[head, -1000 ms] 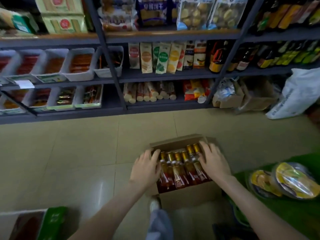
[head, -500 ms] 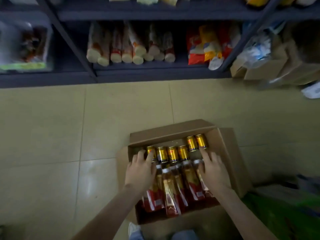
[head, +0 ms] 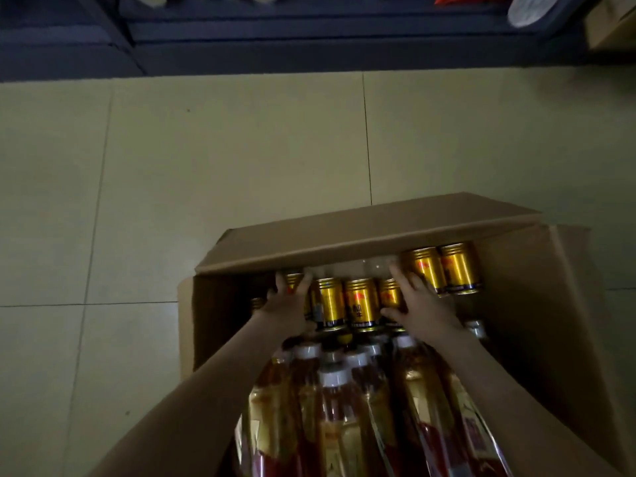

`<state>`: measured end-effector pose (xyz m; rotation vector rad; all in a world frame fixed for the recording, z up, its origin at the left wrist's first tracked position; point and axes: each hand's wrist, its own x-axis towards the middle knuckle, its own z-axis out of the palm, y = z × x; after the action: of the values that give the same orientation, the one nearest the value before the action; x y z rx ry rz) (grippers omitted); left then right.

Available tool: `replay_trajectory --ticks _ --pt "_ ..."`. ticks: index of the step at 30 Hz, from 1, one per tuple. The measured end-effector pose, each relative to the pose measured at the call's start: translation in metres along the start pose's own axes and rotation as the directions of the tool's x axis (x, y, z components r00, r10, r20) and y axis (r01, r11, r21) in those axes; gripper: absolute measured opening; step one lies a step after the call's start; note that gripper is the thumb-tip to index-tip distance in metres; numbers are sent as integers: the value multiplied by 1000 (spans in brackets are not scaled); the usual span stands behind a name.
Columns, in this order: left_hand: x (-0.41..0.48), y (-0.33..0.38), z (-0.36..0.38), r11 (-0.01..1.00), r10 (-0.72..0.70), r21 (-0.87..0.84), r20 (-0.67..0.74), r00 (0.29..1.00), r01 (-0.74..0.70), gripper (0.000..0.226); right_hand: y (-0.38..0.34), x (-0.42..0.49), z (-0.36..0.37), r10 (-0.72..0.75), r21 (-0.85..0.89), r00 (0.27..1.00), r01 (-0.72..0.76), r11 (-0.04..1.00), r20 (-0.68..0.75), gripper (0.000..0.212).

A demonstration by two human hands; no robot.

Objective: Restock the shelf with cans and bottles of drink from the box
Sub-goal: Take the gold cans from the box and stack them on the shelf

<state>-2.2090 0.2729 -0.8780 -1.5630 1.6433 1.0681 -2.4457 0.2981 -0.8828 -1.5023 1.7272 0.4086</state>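
Gold cans (head: 361, 301), labels unreadable, cardboard box (head: 344, 235)

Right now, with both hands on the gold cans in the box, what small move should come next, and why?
Probably squeeze inward and lift that row up and slightly back. The left hand and right hand bracket the ends of a row of gold cans, all inside the box, whose far flap leans over them, so a straight lift might catch it.
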Motion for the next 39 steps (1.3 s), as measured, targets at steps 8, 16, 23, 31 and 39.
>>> replay_trajectory --ticks 8,16,23,31,39 --pt "27 15 16 969 -101 216 -99 990 120 91 -5 29 11 -62 -578 993 111 808 104 106" --pt "-29 20 -16 954 96 298 -239 966 -21 91 -15 -2 -25 -20 -119 999 14 993 -49 107" --pt "-195 28 -96 968 208 -78 -294 933 -240 111 -74 -155 -122 46 692 994 39 721 -103 104" --pt "-439 9 -218 795 490 -159 -400 774 -585 107 -162 -397 -248 -125 907 982 179 381 -142 102" --pt "-671 38 -320 531 798 -8 -330 504 -847 107 -221 -641 -339 -187 902 883 428 -57 -431 122"
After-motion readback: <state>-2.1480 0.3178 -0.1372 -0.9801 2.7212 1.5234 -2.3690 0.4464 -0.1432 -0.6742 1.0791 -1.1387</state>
